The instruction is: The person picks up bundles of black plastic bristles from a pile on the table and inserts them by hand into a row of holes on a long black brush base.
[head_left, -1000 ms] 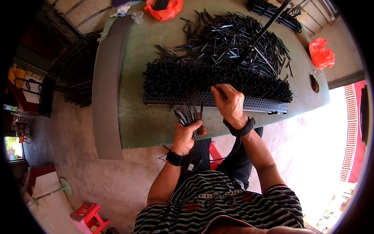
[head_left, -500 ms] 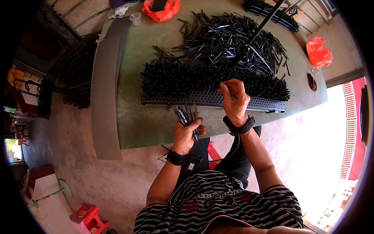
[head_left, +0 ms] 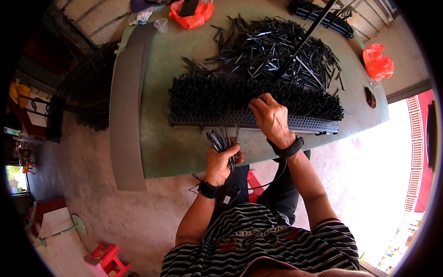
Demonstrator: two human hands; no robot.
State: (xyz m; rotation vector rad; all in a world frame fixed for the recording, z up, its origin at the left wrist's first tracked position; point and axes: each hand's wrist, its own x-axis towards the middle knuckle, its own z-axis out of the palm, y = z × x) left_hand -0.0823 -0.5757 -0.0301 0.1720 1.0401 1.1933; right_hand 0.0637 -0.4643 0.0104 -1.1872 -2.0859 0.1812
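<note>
A long black perforated strip (head_left: 304, 123) lies across the green table (head_left: 157, 92), its back part packed with upright black bristle sticks (head_left: 207, 97). My right hand (head_left: 270, 115) rests on the strip's middle, fingers pinched down among the sticks; what it grips is hidden. My left hand (head_left: 222, 159) is at the table's near edge, closed around a bundle of thin black sticks (head_left: 220, 138) that fan upward toward the strip. Both wrists wear black bands.
A loose heap of black sticks (head_left: 272, 46) covers the table behind the strip, crossed by a long dark rod (head_left: 307, 34). Orange bags sit at the far edge (head_left: 189, 14) and at the right (head_left: 377, 62). A clear cup (head_left: 161, 25) stands far left. A red stool (head_left: 108, 258) is on the floor.
My right hand has stayed on the strip's middle, shifting slightly among the sticks. My left hand keeps the bundle at the near edge.
</note>
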